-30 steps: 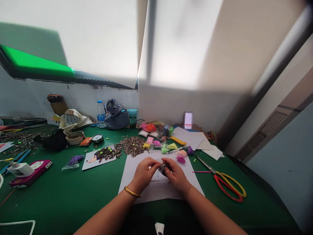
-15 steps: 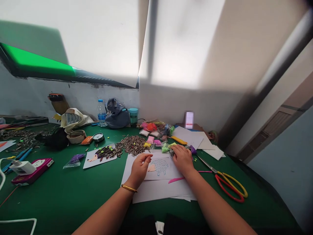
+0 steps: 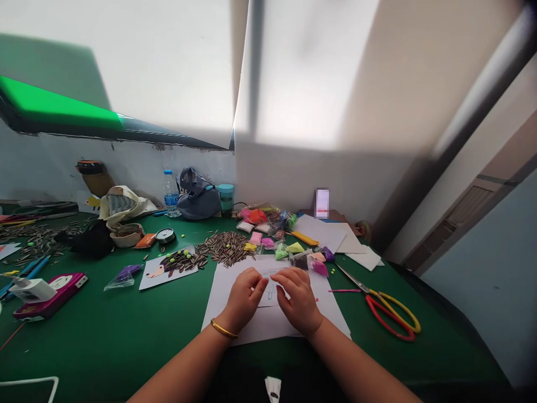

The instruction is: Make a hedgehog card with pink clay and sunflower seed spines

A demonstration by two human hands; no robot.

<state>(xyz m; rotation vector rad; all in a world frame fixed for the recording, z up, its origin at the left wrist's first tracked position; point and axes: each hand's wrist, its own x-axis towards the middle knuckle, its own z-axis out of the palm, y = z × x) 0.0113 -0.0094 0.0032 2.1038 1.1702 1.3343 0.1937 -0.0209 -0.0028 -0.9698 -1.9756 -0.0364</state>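
Note:
White paper [image 3: 216, 296] lies on the green table, with a hedgehog drawing [image 3: 271, 282] on it, partly covered by my hands. My left hand [image 3: 246, 292], with a gold bracelet at the wrist, is over the drawing's left side; its fingers are curled, thumb near the index finger, and anything between them is too small to make out. Over the right side is my right hand [image 3: 297, 294], its thumb apart from its bent fingers and nothing visible in it. The fingertips of both hands nearly meet. Just behind the paper sit clay packets [image 3: 320, 267] and a heap of striped seeds [image 3: 229, 248].
Scissors [image 3: 369, 292] with red and yellow handles lie at the right. A seed-covered hedgehog card [image 3: 155, 279], a purple packet [image 3: 127, 272] and a pink device [image 3: 62, 294] are at the left. Behind stand a bottle [image 3: 170, 196] and a teal-lidded cup [image 3: 226, 197].
My right hand has drawn back from the clay packets to the drawing, close to my left hand. My left hand has shifted slightly right over the drawing. The view has moved a little.

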